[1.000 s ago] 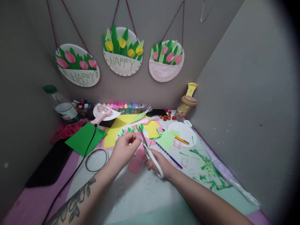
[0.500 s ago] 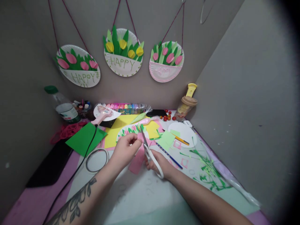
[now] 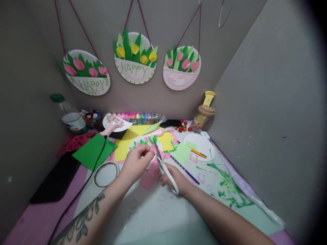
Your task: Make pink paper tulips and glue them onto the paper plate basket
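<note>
My left hand (image 3: pixel 139 160) is closed, thumb against fingers, pinching a piece of pink paper (image 3: pixel 150 176) that hangs down over the table. In my right hand (image 3: pixel 171 176) are white-handled scissors (image 3: pixel 167 175), their blades pointing up and away beside the pink paper. The blades lie close to my left fingertips; whether they are parted is hard to make out. Just behind my hands lies a paper plate with pink tulips and green leaves (image 3: pixel 135 141), partly hidden by my left hand. A blue pencil (image 3: pixel 184 168) rests to the right of the scissors.
Green paper scraps (image 3: pixel 226 182) spread over the right side. A yellow pencil (image 3: pixel 198 152) lies across a white paper circle (image 3: pixel 208 154). At left are a pink glue gun (image 3: pixel 111 128) with its black cord, a green sheet (image 3: pixel 93 152) and a bottle (image 3: pixel 73 119). Three decorated plates (image 3: pixel 135 73) hang above.
Both hands, the scissors and the pink paper stay in nearly the same place. The whole view has shifted very slightly.
</note>
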A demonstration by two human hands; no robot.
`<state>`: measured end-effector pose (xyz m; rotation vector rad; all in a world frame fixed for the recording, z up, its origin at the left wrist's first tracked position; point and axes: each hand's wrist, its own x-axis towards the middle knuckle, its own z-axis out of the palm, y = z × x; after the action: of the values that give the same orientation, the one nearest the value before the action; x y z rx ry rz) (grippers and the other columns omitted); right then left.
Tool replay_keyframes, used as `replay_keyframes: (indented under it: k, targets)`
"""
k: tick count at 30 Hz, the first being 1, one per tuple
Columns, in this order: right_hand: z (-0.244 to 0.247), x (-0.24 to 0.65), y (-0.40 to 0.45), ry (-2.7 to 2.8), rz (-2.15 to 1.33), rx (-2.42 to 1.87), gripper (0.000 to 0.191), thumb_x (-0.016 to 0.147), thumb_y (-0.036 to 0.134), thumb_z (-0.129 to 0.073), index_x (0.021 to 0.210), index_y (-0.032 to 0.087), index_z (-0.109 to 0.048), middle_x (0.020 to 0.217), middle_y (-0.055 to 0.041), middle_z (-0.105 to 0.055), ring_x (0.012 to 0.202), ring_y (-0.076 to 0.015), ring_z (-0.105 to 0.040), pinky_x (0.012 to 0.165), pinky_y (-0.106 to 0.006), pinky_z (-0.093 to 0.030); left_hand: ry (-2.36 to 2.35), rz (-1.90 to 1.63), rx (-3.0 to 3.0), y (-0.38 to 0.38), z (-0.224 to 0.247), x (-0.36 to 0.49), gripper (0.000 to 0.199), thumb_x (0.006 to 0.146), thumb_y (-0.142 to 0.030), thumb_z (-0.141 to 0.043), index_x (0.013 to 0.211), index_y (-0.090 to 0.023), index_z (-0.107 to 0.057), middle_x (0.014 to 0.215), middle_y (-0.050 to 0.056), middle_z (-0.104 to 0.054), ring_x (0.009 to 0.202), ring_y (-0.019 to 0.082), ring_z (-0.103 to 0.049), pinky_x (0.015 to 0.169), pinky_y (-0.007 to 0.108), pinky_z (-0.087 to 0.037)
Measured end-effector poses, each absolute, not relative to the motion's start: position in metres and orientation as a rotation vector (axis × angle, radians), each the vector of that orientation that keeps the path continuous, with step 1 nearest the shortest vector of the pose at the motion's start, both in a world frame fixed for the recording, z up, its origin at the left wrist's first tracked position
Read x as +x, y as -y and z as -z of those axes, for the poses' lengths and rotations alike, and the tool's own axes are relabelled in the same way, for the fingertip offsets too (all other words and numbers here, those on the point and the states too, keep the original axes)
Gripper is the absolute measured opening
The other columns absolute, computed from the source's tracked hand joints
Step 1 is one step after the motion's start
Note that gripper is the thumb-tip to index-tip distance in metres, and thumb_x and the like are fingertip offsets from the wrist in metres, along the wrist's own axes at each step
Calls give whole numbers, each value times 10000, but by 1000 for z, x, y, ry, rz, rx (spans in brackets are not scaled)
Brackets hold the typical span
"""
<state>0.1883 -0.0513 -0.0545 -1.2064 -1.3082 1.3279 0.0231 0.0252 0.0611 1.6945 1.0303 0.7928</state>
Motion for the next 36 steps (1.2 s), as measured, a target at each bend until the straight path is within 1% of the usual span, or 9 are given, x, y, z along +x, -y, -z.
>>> replay_keyframes:
  k: [6, 10, 15, 22, 28, 33, 36]
  targets:
    - [61, 189, 51, 1295, -1291, -1288, 210, 692, 251, -592, 873, 178, -515, 760, 1, -556, 637, -128, -528, 574, -250, -453, -1025, -775, 1749, -24, -61, 23, 219, 737, -328, -514, 577, -187, -467, 578, -36, -414, 579, 115, -377, 524, 214, -307]
    - [58, 189, 51, 1280, -1316, -1236, 220, 670, 254, -598, 860, 180, -516, 745, 10, -544, 609, -120, -515, 554, -249, -444, -1035, -787, 1743, -25, -62, 23, 202, 728, -328, -523, 587, -187, -488, 582, -32, -447, 586, 121, -399, 532, 216, -323]
    - [55, 187, 51, 1242, -1348, -1229, 205, 621, 187, -575, 816, 178, -514, 713, 22, -532, 549, -96, -484, 509, -227, -411, -1032, -814, 1709, -27, -61, 21, 188, 729, -328, -526, 604, -188, -507, 600, -28, -473, 598, 123, -412, 536, 217, -334]
    - [48, 187, 52, 1298, -1345, -1237, 168, 634, 219, -566, 787, 174, -512, 639, 42, -512, 517, -87, -474, 504, -218, -388, -1035, -848, 1670, -32, -55, 19, 174, 747, -328, -539, 655, -179, -542, 636, -22, -512, 629, 122, -449, 582, 222, -362]
    - [43, 186, 52, 1283, -1375, -1288, 180, 585, 148, -543, 760, 174, -513, 601, 49, -513, 513, -87, -463, 477, -196, -356, -1028, -897, 1658, -37, -52, 18, 171, 764, -331, -552, 691, -178, -571, 665, -16, -548, 638, 121, -478, 594, 220, -379]
    - [47, 185, 52, 1241, -1358, -1291, 201, 579, 161, -527, 780, 177, -521, 626, 45, -523, 508, -92, -481, 489, -213, -386, -1021, -917, 1621, -33, -54, 20, 204, 762, -370, -575, 711, -173, -585, 675, -10, -558, 643, 120, -482, 577, 208, -380]
    - [51, 184, 52, 1241, -1338, -1279, 187, 608, 175, -535, 794, 178, -519, 649, 40, -528, 518, -95, -493, 499, -221, -404, -1029, -891, 1626, -28, -56, 23, 240, 762, -397, -575, 690, -168, -578, 648, -14, -525, 623, 114, -457, 544, 199, -360]
